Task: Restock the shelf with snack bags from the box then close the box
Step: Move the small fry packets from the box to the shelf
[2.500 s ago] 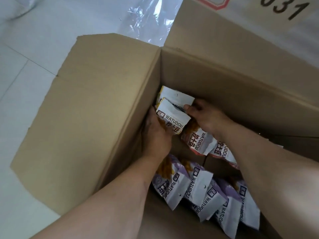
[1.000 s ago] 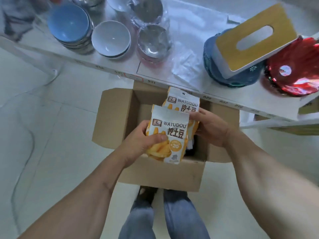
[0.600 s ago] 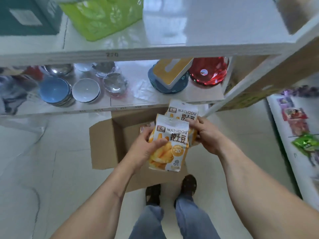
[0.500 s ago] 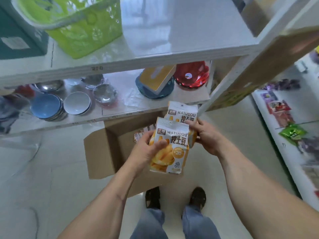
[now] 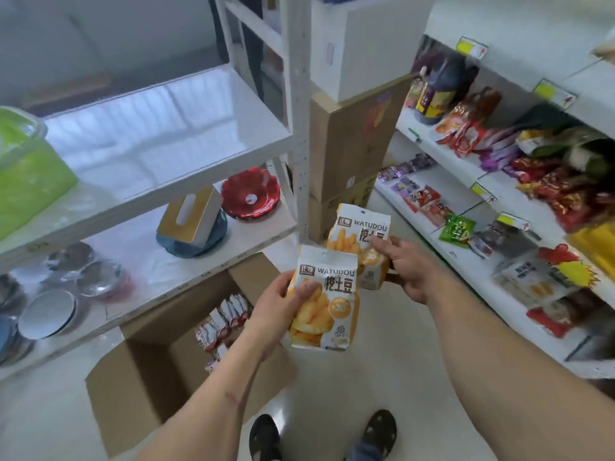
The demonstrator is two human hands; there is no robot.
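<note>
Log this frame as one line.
phase: carry to snack shelf | left hand: holds snack bag | right hand: holds second bag | box: open, bags left

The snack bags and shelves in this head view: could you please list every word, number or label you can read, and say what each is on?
"WATUDOU" and "挖土豆", on the snack bag in the left hand.
"WATUDOU", on the snack bag in the right hand; its Chinese characters are partly covered.
"20", in the orange circle on the left-hand bag; any sign beside it is blurred.
Red logo squares on both bags: too small to read.
Shelf price tags, shelf-edge numbers and the packs in the cardboard box: blurred, unreadable.
</note>
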